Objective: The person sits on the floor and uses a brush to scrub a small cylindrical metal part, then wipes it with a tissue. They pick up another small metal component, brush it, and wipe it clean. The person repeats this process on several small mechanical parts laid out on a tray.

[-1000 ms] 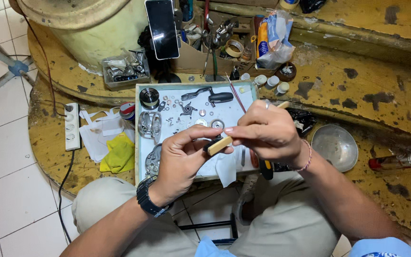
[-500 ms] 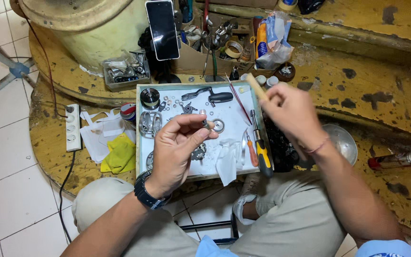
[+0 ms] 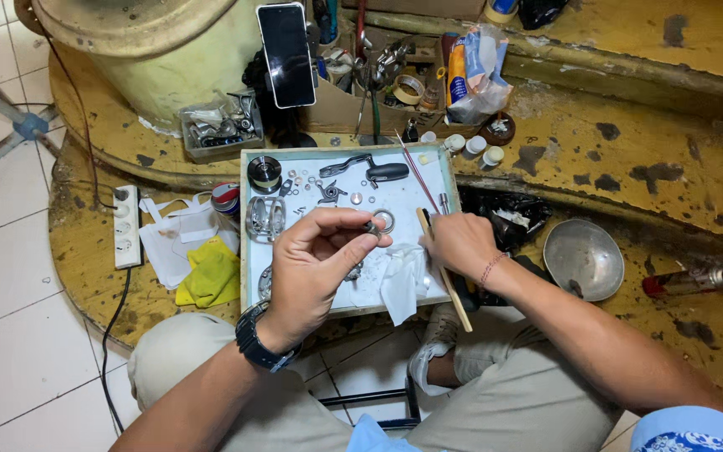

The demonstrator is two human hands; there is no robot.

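My left hand (image 3: 320, 259) hovers over a shallow tray (image 3: 245, 251) with a white lining. Its fingertips pinch a small dark metal part (image 3: 371, 228). Just right of that part, a metal ring (image 3: 384, 222) lies on the lining. My right hand (image 3: 458, 243) rests low at the tray's right edge, fingers curled over a thin wooden stick (image 3: 455, 300) that lies along that edge. Reel pieces are spread over the tray: a dark spool (image 3: 264, 173), a black-knobbed crank handle (image 3: 374, 170) and a metal frame (image 3: 266, 218). A crumpled white tissue (image 3: 399, 280) sits between my hands.
A phone (image 3: 286, 54) stands upright behind the tray, beside a cardboard box of tools (image 3: 378, 84) and a clear box of parts (image 3: 219, 125). A power strip (image 3: 127, 226) and yellow cloth (image 3: 211, 276) lie left. A metal bowl (image 3: 583, 258) and red can (image 3: 692, 280) lie right.
My right hand has come down from above the tray's far right corner to its right edge, bringing the wooden stick with it. My left hand stays over the tray with the small part.
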